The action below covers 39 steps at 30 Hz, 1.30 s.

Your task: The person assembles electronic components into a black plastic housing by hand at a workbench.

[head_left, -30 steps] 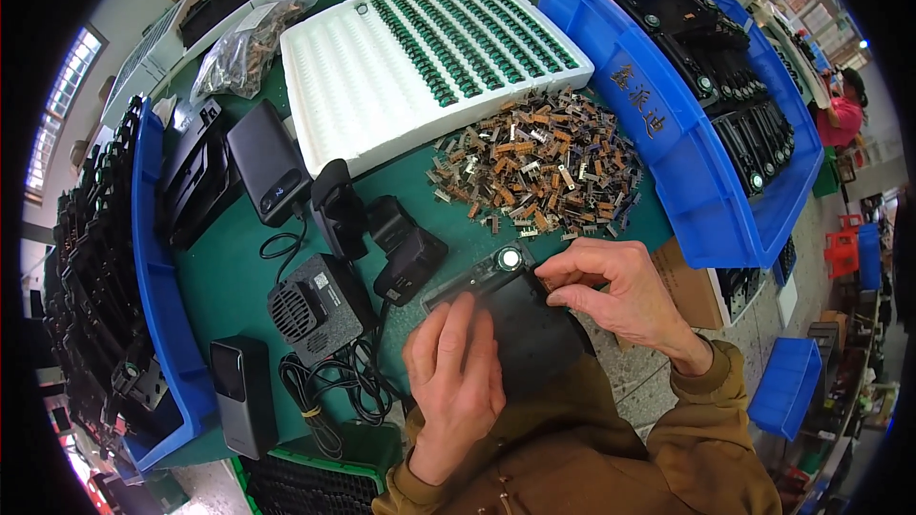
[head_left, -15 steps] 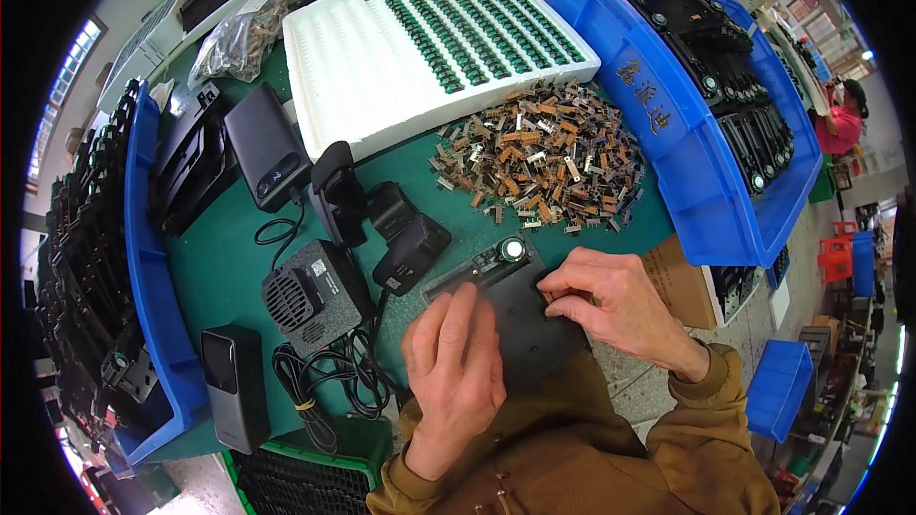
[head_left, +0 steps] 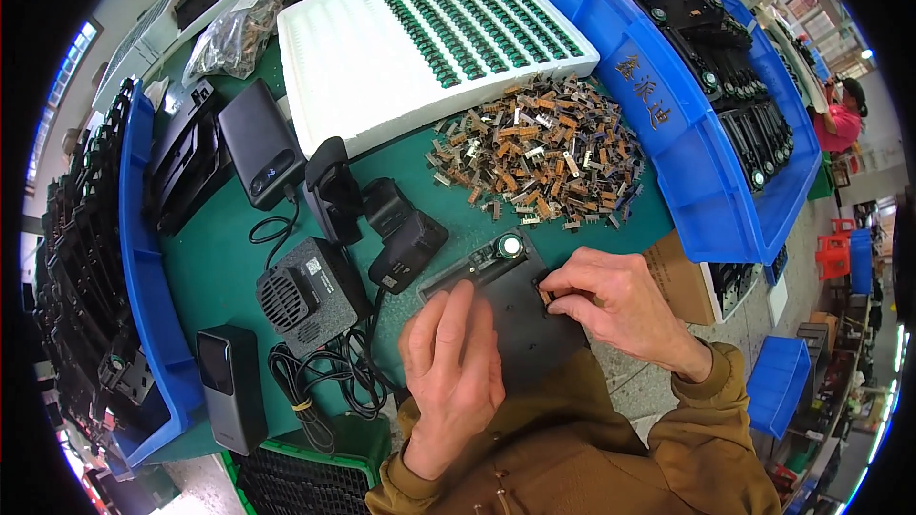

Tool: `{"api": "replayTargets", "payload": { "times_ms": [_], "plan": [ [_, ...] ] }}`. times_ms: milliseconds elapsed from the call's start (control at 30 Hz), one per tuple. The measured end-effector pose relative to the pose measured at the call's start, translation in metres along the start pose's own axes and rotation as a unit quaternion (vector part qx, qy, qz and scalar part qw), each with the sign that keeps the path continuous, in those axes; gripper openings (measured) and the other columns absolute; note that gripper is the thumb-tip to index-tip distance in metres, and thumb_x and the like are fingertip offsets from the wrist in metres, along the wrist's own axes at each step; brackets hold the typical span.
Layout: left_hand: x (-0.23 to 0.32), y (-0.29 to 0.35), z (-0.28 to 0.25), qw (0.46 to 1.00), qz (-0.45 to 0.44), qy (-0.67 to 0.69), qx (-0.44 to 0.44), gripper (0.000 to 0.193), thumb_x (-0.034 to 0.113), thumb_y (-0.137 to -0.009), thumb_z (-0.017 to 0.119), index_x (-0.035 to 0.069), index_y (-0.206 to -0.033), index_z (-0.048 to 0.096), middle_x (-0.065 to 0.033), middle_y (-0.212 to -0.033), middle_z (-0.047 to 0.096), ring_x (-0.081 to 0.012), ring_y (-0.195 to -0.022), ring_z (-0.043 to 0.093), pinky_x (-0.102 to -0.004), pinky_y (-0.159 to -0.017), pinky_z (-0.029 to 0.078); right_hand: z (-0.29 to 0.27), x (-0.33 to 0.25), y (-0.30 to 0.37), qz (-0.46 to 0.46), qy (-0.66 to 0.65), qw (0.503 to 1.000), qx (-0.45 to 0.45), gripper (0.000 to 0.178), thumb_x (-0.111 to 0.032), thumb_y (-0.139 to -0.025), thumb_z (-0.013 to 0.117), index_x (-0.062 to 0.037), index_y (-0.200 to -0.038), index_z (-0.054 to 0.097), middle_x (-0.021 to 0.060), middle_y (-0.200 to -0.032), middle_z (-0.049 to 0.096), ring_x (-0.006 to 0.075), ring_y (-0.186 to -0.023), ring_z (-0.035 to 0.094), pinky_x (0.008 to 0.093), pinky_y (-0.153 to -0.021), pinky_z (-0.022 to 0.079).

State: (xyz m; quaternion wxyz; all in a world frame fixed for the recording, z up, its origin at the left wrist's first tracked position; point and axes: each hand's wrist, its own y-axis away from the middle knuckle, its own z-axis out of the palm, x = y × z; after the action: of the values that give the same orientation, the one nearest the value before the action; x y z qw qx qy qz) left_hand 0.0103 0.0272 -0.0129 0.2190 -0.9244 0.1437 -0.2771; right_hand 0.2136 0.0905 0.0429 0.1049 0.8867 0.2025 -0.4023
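A flat black plastic panel (head_left: 520, 324) lies at the near table edge, with a round silver-white part (head_left: 510, 247) in its far corner. My left hand (head_left: 450, 362) is closed on the panel's left side, its fingers nearly straight and pressed together; the thumb is hidden. At the panel's right edge my right hand (head_left: 615, 300) pinches a small brown-and-metal slide switch (head_left: 546, 295) between thumb and forefinger, against the panel. Beyond the panel lies a heap of similar slide switches (head_left: 544, 157).
A white foam tray (head_left: 334, 67) holds rows of green parts. Blue bins (head_left: 682, 172) with black panels stand on both sides. Left of my hands are a vented black device (head_left: 310, 296), coiled cables (head_left: 315, 391), power banks (head_left: 229, 386) and a black holder (head_left: 405, 243).
Both hands keep nearly the same place on the panel. The switch at my right fingertips shows a little more. The view has shifted slightly.
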Motion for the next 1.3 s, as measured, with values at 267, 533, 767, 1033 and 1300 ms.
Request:
{"api": "replayTargets", "payload": {
  "times_ms": [267,533,767,1033,1300],
  "plan": [
    [0.004,-0.001,-0.004,1.0,-0.012,0.012,-0.012,0.029,0.001,-0.082,0.065,-0.004,-0.11,0.071,-0.0164,-0.13,0.06,-0.0361,-0.118,0.055,-0.0435,-0.1,0.046,0.0,0.005,-0.002,-0.038,0.034,0.999,-0.001,0.014,-0.001,-0.079,0.073,-0.0009,-0.093,0.072,0.0093,-0.083,0.068,0.0254,-0.074,0.066,0.0343,-0.063,0.052],
    [0.004,-0.002,-0.005,1.0,-0.014,0.015,-0.013,0.03,0.0,-0.081,0.066,-0.004,-0.11,0.071,-0.0163,-0.13,0.06,-0.0359,-0.118,0.054,-0.0431,-0.1,0.046,-0.002,0.002,-0.003,-0.038,0.04,0.998,-0.01,0.013,-0.001,-0.08,0.072,-0.0007,-0.093,0.071,0.0096,-0.083,0.067,0.0253,-0.072,0.066,0.0339,-0.063,0.052],
    [0.003,-0.002,-0.005,1.0,-0.014,0.014,-0.017,0.03,0.0,-0.081,0.066,-0.004,-0.11,0.071,-0.0165,-0.131,0.059,-0.036,-0.119,0.054,-0.0431,-0.1,0.046,-0.007,-0.001,-0.002,-0.018,0.03,0.999,-0.008,0.016,-0.002,-0.079,0.073,-0.0009,-0.094,0.07,0.0101,-0.08,0.064,0.0235,-0.068,0.065,0.0343,-0.06,0.05],
    [0.003,-0.002,-0.005,0.999,-0.017,0.018,-0.02,0.031,0.0,-0.081,0.066,-0.004,-0.111,0.07,-0.0174,-0.131,0.059,-0.0369,-0.119,0.054,-0.0441,-0.101,0.045,-0.01,-0.001,-0.007,-0.035,0.025,0.999,0.019,0.017,-0.001,-0.078,0.072,-0.0011,-0.094,0.068,0.0109,-0.081,0.063,0.0278,-0.072,0.064,0.0365,-0.063,0.05],
    [0.005,-0.001,-0.006,0.999,-0.025,0.03,-0.022,0.033,-0.002,-0.08,0.065,-0.004,-0.113,0.069,-0.0182,-0.132,0.059,-0.0376,-0.12,0.054,-0.0443,-0.102,0.045,-0.002,-0.006,-0.034,-0.13,0.084,0.984,0.085,0.034,-0.002,-0.076,0.074,-0.0039,-0.108,0.065,0.012,-0.103,0.062,0.033,-0.094,0.063,0.0405,-0.075,0.052]
  ]
}}
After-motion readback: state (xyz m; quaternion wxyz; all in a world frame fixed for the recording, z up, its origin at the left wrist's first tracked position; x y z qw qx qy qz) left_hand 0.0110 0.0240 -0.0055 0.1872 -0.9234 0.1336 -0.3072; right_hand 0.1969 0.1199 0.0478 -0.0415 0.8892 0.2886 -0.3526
